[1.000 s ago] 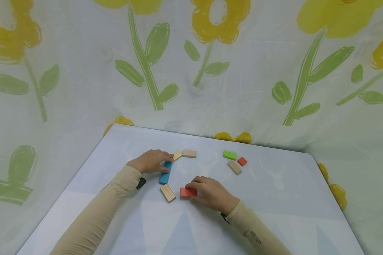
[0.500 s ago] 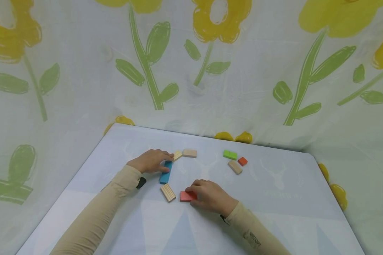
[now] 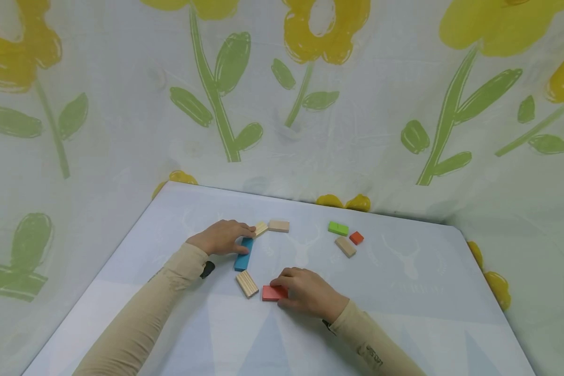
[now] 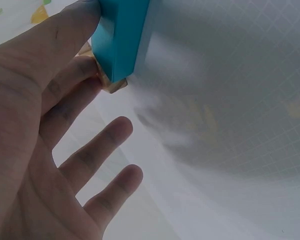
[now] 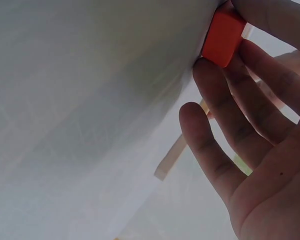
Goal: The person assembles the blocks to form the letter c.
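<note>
Right hand (image 3: 307, 293) pinches a red rectangular block (image 3: 270, 293) on the table (image 3: 380, 292), just right of a ridged wooden block (image 3: 247, 284). The left hand (image 3: 222, 237), two fingers spread free, touches a long blue block (image 3: 243, 261) with its thumb and, with other fingertips, a pale wooden block (image 3: 261, 228) just beyond it; a green rectangular block (image 3: 338, 228) lies far off to the right.

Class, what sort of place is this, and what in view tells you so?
Probably a small play or recording booth, though its purpose can't be confirmed: flower-printed walls stand close around a pale patterned table, where plain and coloured toy blocks lie.
</note>
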Available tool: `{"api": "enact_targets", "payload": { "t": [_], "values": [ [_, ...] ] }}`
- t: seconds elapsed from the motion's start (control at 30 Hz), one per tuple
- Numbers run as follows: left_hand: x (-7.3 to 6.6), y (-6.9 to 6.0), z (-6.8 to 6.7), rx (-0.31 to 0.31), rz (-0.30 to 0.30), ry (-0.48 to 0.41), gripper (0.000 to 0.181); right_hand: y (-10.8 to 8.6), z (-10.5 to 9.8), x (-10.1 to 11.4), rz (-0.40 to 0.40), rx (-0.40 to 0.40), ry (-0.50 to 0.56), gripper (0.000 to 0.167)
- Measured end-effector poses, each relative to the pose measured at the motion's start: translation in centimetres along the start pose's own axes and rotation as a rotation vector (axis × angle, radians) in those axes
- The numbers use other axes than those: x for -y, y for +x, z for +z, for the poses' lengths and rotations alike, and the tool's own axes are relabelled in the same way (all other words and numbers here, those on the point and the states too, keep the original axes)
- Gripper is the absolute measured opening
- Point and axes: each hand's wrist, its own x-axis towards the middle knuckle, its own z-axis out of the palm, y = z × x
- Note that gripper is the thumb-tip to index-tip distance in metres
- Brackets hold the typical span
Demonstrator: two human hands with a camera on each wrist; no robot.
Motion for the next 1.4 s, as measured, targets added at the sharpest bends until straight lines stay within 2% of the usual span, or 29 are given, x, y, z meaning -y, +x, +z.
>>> {"api": "enact_targets", "payload": {
  "t": [0.73,1.03,1.4],
  "values": [
    [0.1,0.0,0.0,-0.008,0.006,-0.001,0.051,0.5,0.2,0.4,-0.021,-0.023,-0.012,0.039],
    [0.1,0.0,0.2,0.001,0.002,0.005,0.051,0.5,0.3,0.5,0.000,0.004,0.003,0.040],
    [0.2,0.2,0.2,0.001,-0.001,0.005,0.051,-0.2,-1.0,-0.3,-0.010,-0.097,0.032,0.037]
  ]
}}
